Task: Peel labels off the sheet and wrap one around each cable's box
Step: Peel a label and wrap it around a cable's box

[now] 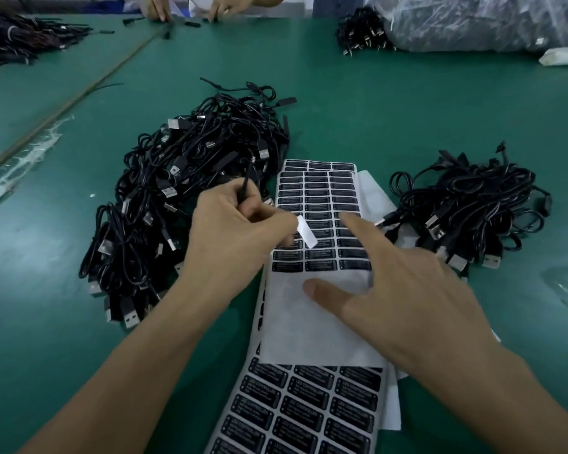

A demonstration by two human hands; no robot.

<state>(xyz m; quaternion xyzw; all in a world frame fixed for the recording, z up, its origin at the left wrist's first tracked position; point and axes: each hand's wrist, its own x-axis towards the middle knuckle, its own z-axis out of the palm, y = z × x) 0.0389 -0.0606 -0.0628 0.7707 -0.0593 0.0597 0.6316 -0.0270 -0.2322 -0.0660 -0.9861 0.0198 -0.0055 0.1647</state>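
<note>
A white sheet [312, 326] of black labels lies in front of me on the green table [407, 109]. My left hand [233, 231] grips a thin black cable box [245, 188], and a peeled label [305, 232] sticks out white side up from its fingertips. My right hand [404, 283] hovers over the sheet with fingers spread and straight, holding nothing. A second label sheet [309, 411] lies nearer to me, partly under the first. A big heap of black USB cables [184, 198] lies to the left.
A smaller pile of black cables [473, 208] sits right of the sheets. Across the table another person's hands [191, 8] work on cables. More cables [17, 37] lie far left, and a plastic bag [482, 21] of cables far right.
</note>
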